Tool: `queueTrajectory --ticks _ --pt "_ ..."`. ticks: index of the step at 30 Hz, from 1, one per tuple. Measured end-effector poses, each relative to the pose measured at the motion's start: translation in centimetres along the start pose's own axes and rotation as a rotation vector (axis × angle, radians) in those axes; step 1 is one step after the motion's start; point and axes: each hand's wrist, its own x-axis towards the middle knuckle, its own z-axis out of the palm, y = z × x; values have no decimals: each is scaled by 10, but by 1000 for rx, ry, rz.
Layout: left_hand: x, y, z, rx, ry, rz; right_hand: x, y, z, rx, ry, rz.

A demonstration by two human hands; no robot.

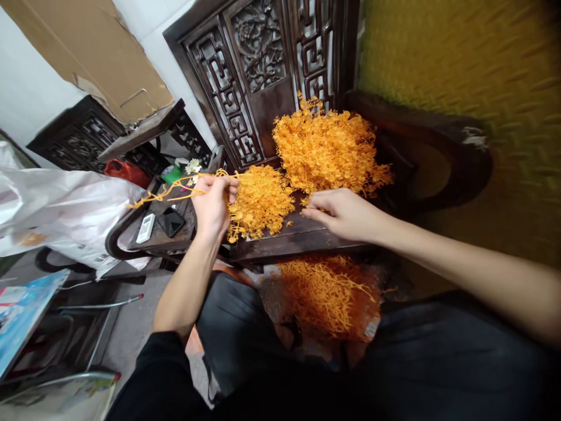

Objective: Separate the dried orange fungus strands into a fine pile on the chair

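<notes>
Thin orange sprigs [175, 186], which look like artificial plant stems, stick out to the left from my left hand [213, 202], its fingers closed round them. Just right of that hand, a smaller pile of orange sprigs [263, 202] lies on the dark wooden bench [298, 240]. My right hand [331, 209] is pinched shut low over the bench, in front of a larger orange heap [326, 149]. Whatever its fingertips hold, if anything, is hidden. Small loose orange bits [289, 223] lie between the two hands.
Below the bench, between my knees, is a mass of orange stems [326, 298]. A carved wooden backrest [258, 76] rises behind the piles, and a curved armrest [460, 140] stands right. Leftward are a black item [170, 221], a white box [145, 228] and white plastic bags [65, 204].
</notes>
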Motion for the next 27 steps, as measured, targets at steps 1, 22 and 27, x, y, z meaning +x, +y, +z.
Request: queueTrajectory --ticks 1,22,27 --pt "3 2 -3 -40 7 -54 0 2 0 40 -11 50" --pt "5 -10 -1 -218 -27 -348 27 -8 29 434 -190 578" --pt "-11 -17 16 -328 -271 -552 21 -30 11 292 4 247"
